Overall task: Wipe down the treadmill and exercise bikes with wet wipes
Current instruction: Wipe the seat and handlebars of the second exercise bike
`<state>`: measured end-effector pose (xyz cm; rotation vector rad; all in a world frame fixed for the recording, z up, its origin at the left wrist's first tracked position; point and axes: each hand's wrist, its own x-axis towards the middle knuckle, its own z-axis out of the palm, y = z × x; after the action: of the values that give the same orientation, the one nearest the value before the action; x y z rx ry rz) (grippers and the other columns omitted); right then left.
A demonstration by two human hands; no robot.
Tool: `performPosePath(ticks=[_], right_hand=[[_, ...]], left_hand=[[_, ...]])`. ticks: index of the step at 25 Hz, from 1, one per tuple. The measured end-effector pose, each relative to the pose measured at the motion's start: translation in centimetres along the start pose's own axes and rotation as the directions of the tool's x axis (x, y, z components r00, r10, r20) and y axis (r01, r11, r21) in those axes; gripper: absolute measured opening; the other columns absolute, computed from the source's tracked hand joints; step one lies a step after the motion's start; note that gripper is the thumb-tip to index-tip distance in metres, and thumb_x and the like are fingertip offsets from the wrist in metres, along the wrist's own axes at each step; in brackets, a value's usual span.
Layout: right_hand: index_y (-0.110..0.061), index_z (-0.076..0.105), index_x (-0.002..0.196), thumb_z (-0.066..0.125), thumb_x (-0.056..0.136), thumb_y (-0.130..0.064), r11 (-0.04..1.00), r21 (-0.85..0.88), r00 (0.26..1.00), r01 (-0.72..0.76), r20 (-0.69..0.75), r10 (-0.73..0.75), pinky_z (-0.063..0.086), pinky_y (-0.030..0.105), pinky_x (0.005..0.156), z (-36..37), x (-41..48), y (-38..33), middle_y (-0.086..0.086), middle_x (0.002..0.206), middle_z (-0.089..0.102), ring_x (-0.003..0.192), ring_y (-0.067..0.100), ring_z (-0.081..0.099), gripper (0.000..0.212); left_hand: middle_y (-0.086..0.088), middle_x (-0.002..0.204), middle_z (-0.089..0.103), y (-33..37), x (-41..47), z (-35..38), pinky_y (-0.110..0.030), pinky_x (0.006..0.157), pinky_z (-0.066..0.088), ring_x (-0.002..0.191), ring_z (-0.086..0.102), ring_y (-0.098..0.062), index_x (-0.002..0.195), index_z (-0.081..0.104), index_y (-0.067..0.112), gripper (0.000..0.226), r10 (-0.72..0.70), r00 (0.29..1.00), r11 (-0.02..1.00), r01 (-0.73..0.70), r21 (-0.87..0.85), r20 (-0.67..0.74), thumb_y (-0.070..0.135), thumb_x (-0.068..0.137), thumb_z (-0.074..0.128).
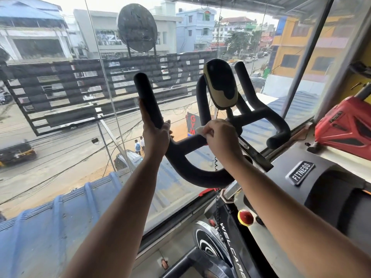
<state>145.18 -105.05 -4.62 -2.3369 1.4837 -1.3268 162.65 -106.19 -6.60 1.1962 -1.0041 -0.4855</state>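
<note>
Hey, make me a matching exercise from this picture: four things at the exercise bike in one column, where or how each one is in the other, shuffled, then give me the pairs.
Column one:
1. left hand
2. right hand
3. console
4. red knob

Column two:
A. low down, beneath the handlebar
B. grips the handlebar's raised left end
C. black and tan, above the handlebar's middle
D. holds a white wipe against the handlebar's middle

Pairs: 1-B, 2-D, 3-C, 4-A.
</note>
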Motion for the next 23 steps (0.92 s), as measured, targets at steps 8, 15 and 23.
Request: performPosePath(ticks=[8, 15, 23], right_hand=[[-0.005, 0.071, 0.109, 0.063, 0.088, -0.001, 0.973, 0.003, 0.970, 0.232, 0.074, -0.232, 0.048, 0.026, 0.085, 1.4, -3.0, -2.5, 0.011, 0.093, 0.069, 0.096, 0.027, 0.060, 0.022], [-0.008, 0.073, 0.105, 0.061, 0.092, -0.007, 0.991, -0.128, 1.000, 0.026, 0.002, -0.026, 0.041, 0.021, 0.079, 1.2, -1.1, -1.1, 0.011, 0.097, 0.069, 0.097, 0.027, 0.059, 0.017], [-0.005, 0.074, 0.099, 0.068, 0.085, -0.002, 0.987, -0.006, 0.983, 0.162, 0.085, -0.161, 0.046, 0.020, 0.087, 0.1, -0.3, 1.1, 0.008, 0.092, 0.071, 0.095, 0.023, 0.063, 0.015]], left_hand=[[-0.007, 0.100, 0.058, 0.1, 0.0, -0.1, -0.041, 0.068, 0.059, 0.070, 0.063, -0.019, 0.157, 0.008, 0.035, 0.092, 0.024, 1.000, 0.997, -0.024, 0.070, 0.007, 0.007, 0.090, 0.064], [-0.005, 0.159, 0.013, 1.3, -0.8, -0.4, -0.029, 0.091, 0.038, 0.117, 0.048, -0.026, 0.158, 0.002, 0.023, 0.098, 0.107, 0.993, 0.909, -0.114, 0.401, 0.038, 0.015, 0.088, 0.069], [-0.005, 0.161, 0.012, 1.3, -0.4, -0.4, -0.031, 0.086, 0.037, 0.129, 0.046, -0.033, 0.158, -0.003, 0.023, 0.112, 0.107, 0.992, 0.876, -0.125, 0.466, 0.066, 0.028, 0.081, 0.077]])
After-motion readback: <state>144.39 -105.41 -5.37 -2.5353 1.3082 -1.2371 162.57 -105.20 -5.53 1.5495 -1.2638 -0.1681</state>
